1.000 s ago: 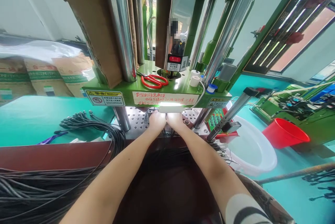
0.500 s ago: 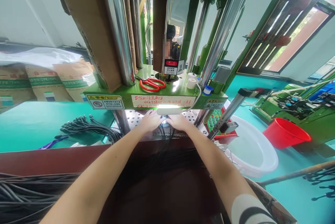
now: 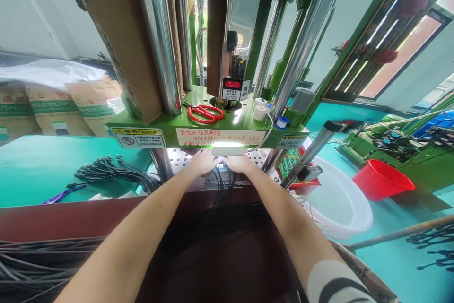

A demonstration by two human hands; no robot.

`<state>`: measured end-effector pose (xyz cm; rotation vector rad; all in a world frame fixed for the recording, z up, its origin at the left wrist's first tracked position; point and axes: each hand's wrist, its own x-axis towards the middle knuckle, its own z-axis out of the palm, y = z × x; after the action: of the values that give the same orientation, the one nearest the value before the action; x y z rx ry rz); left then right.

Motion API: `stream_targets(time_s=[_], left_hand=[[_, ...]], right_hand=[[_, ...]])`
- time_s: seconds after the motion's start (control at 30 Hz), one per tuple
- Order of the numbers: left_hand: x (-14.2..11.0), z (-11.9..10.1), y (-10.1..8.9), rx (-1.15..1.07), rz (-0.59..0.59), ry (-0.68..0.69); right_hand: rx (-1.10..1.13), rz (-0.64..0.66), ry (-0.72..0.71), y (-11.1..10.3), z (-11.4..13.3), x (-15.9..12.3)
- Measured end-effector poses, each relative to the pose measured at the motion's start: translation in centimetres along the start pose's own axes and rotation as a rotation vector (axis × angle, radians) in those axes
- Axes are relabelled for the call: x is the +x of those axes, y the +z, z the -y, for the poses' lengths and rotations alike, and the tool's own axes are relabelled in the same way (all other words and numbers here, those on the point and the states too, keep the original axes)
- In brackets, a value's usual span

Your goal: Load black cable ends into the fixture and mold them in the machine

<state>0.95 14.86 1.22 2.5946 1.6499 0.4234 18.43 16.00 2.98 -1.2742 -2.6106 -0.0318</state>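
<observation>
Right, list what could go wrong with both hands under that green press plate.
1. The left hand and right hand lie on the perforated metal bed under the green press plate; if it descends, they could be crushed.
2. The red-and-black hot-surface label sits just above; burns seem possible.
3. The thin black cables trail between the hands and might snag.

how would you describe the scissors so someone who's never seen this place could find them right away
Start at the big green machine with shiny steel columns in the middle of the view. On its flat green ledge, just above the two hands, lie the scissors, between the left column and a black-and-red warning sign. Their bright red handles set them apart from the small white rolls further right.
</observation>
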Motion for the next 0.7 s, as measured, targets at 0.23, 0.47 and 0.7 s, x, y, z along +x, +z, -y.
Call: stream_targets(time_s=[0.23,0.47,0.7], left_hand=[[-2.0,1.4,-0.5,-0.022,-0.025,-0.006],[-1.7,2.3,0.3,-0.026,0.0,-0.012],[-0.9,1.9,0.6,-0.037,0.0,-0.064]], right_hand=[[-0.03,-0.002,-0.003,-0.6,-0.9,-1.9],[0.012,0.023,0.006,0.1,-1.5,-1.7],[0.162,-0.029,0.049,0.6,-1.8,-0.9]])
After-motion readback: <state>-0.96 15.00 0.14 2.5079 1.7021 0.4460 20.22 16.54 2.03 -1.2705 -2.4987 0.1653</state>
